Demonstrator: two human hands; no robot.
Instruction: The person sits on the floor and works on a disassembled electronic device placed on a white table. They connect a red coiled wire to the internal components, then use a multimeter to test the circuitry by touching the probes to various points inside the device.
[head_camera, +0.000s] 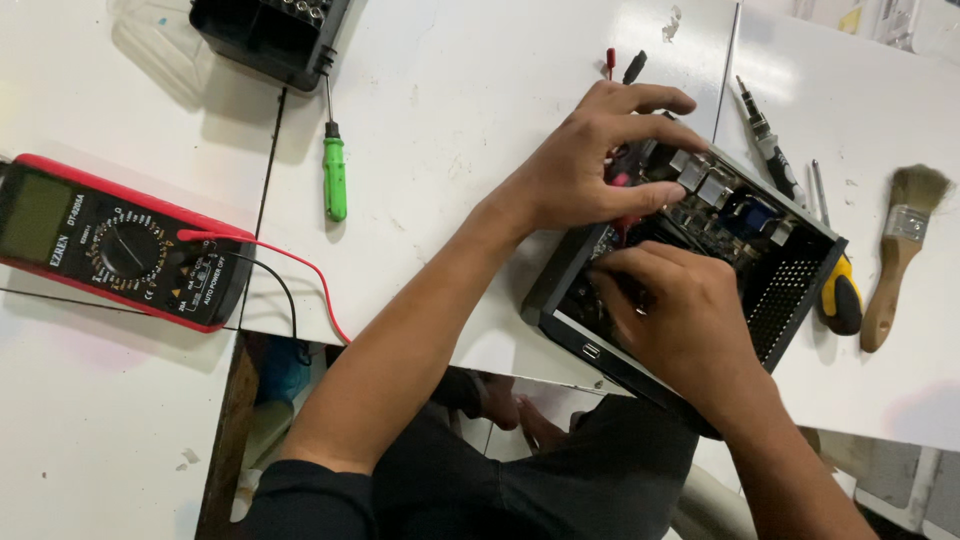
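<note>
Both hands are working inside the open black computer case (790, 285) at the table's near edge — left hand (590, 165) pinching a small part, right hand (690, 320) curled, grip hidden — over a likely fragile circuit board (725, 215); the stiff case walls look safest to hold.

A small black open-topped computer case (790, 285) sits angled at the white bench's edge, circuit board and metal ports exposed.

Both hands are inside an open black metal case (790, 290) that sits on a white table (450, 90). The left hand (590, 170) rests on the case's far edge, fingers spread, and the right hand (690, 320) reaches down onto the circuit board (735, 215). A green screwdriver (334, 175) and a red multimeter (120, 245) lie to the left, a paintbrush (900, 250) to the right.
</note>
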